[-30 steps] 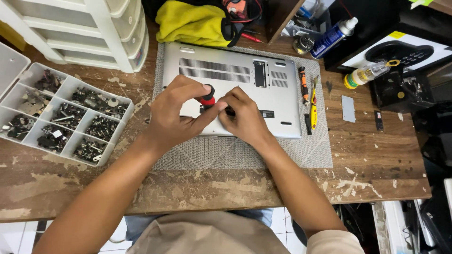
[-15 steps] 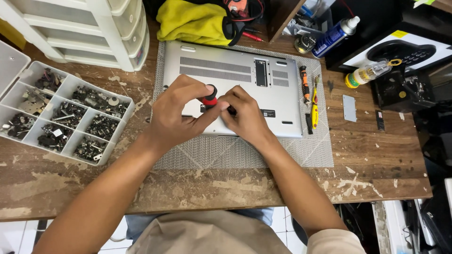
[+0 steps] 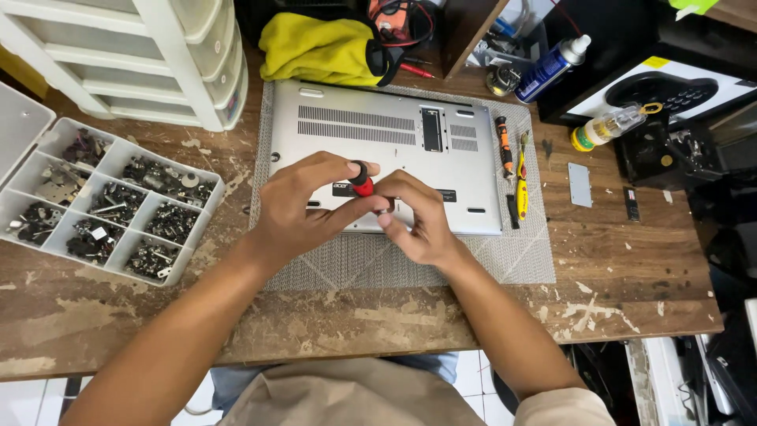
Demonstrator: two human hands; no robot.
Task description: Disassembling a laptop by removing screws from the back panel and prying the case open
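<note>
Your left hand (image 3: 296, 209) and right hand (image 3: 418, 221) are bare, with no gloves, rings or watch. Both arms are bare up to the elbows. You wear a tan shirt (image 3: 347, 398) with short sleeves, and blue trousers (image 3: 430, 367) peek out near the table edge.

Head camera, steeply down, close above workbench (image 3: 631, 276)

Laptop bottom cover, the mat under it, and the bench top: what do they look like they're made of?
Laptop bottom cover: matte silver, smooth and even; painted plastic or aluminium, can't tell which.
Mat: grey woven mesh, looks like a textile or vinyl weave.
Bench top: bare wood, worn, with visible grain, pale chips and stains.
</note>
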